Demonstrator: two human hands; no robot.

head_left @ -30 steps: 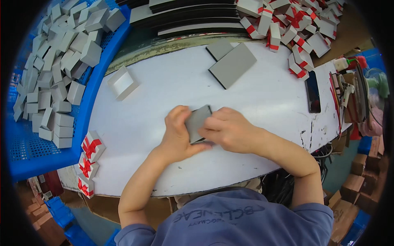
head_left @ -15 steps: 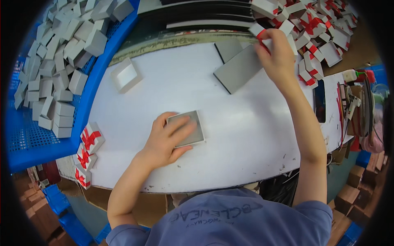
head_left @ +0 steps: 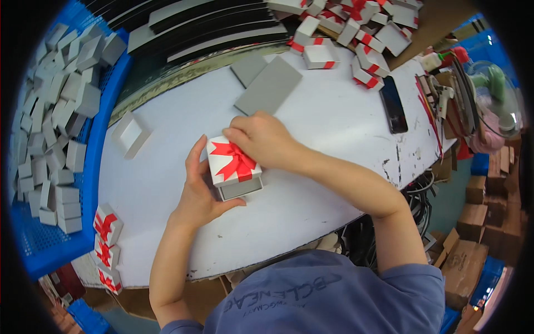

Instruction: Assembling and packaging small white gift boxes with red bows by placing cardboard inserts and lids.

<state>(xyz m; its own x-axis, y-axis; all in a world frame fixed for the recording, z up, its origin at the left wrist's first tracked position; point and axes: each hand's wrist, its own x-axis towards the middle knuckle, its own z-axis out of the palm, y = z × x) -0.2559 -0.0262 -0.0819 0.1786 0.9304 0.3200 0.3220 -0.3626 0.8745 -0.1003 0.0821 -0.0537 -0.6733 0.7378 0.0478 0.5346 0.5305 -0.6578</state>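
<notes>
A white box lid [head_left: 224, 177] with a red ribbon bow sits over a small white box base [head_left: 242, 191] near the middle of the table. The lid is tilted, and part of the base shows below its near edge. My left hand [head_left: 196, 196] wraps round the box's left side, thumb along the near edge. From the far right corner, my right hand [head_left: 266, 139] grips the lid, its fingertips partly hidden. Beyond the hands lie two grey boards [head_left: 270, 88], one overlapping the other. An open white box part [head_left: 131, 136] rests farther left.
A blue crate [head_left: 92, 209] heaped with plain white box parts stands at the left. Several bow-topped boxes [head_left: 105, 253] line the table's left edge. Ribboned lids [head_left: 367, 58] pile up at the far right, near a dark phone [head_left: 394, 104]. Stacked boards [head_left: 222, 47] lie at the back.
My right hand has come back from the ribboned pile with a lid and brought it onto the box base. My left hand has shifted from the base's top to its side. The view has turned.
</notes>
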